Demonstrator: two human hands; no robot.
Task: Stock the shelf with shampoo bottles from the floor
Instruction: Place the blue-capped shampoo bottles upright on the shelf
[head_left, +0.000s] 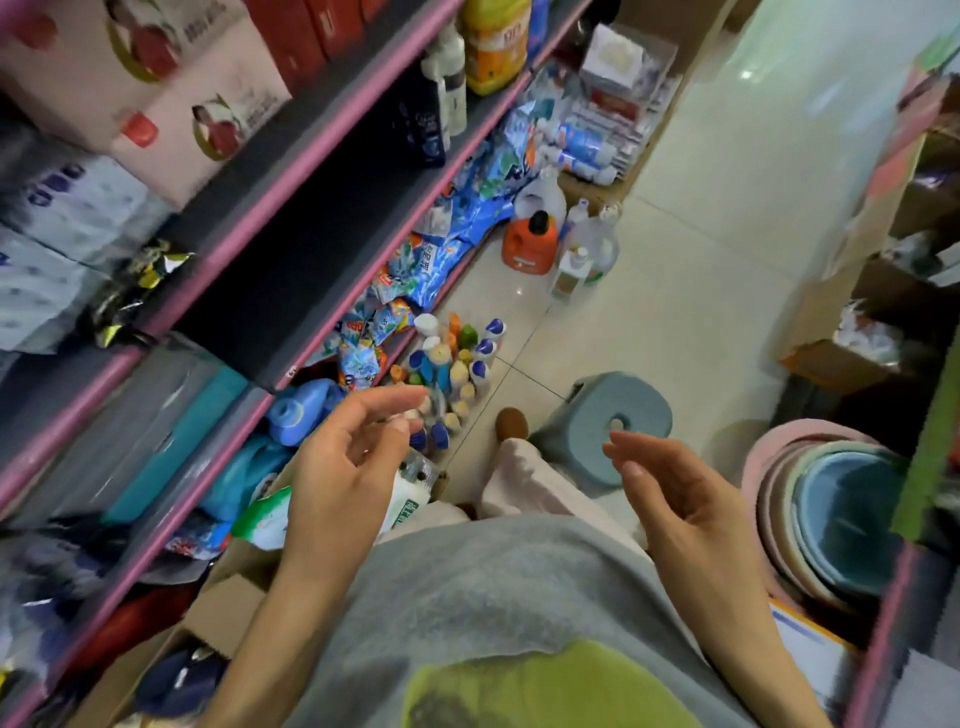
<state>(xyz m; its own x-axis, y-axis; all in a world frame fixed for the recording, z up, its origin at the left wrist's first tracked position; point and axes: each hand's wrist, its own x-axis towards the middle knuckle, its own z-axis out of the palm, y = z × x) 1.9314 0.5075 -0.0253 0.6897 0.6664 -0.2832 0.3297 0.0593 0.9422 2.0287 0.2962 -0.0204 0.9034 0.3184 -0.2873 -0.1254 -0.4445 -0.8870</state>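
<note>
Shampoo bottles (452, 364) stand upright in a tight cluster on the tiled floor (649, 322), just beside the foot of the shelf (332, 130), their caps blue, cream, green and orange. Both hands hang in the air above the floor, holding nothing: the left hand (343, 467) has its fingers loosely bent, palm up, over the near end of the cluster, and the right hand (675, 499) is relaxed too, fingers pointing left. A grey-blue stool (608, 426) sits on the floor right of the bottles, near a brown shoe (511, 423). On the middle shelf board a wide stretch is dark and bare (2 dark bottles (431, 124) stand at its far end). An orange jug (530, 244) stands farther along the floor.
</note>
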